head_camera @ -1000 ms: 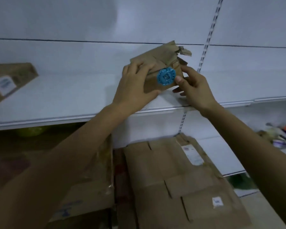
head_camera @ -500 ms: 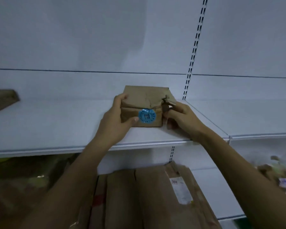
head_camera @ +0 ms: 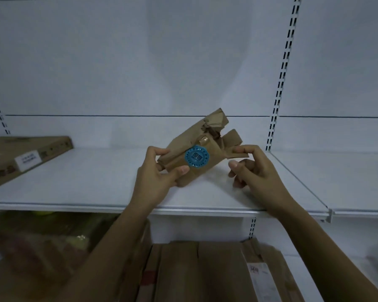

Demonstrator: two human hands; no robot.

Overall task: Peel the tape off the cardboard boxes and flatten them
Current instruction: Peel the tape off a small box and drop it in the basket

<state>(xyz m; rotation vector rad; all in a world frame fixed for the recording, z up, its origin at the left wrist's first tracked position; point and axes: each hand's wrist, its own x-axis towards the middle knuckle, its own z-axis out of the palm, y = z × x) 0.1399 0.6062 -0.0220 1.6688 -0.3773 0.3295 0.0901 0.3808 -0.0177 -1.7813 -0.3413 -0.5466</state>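
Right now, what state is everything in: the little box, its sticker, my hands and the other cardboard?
Small box: crumpled, tilted, top torn open.
Blue sticker: stuck on the box's front.
Left hand: grips the box's left end.
Right hand: holds a loose flap at the box's right end.
Long box: lying flat on the shelf.
Cardboard below: flattened, lying in a pile.

— Where does your camera look from?
— From your head, facing forward and a little down onto the white shelf (head_camera: 85, 182), which runs from 9 to 3 o'clock.
— How near?
— Close: the cardboard box (head_camera: 212, 147) sits at centre, your left hand (head_camera: 155, 177) reaches in from 7 o'clock, your right hand (head_camera: 258, 171) from 5. It's your only view.
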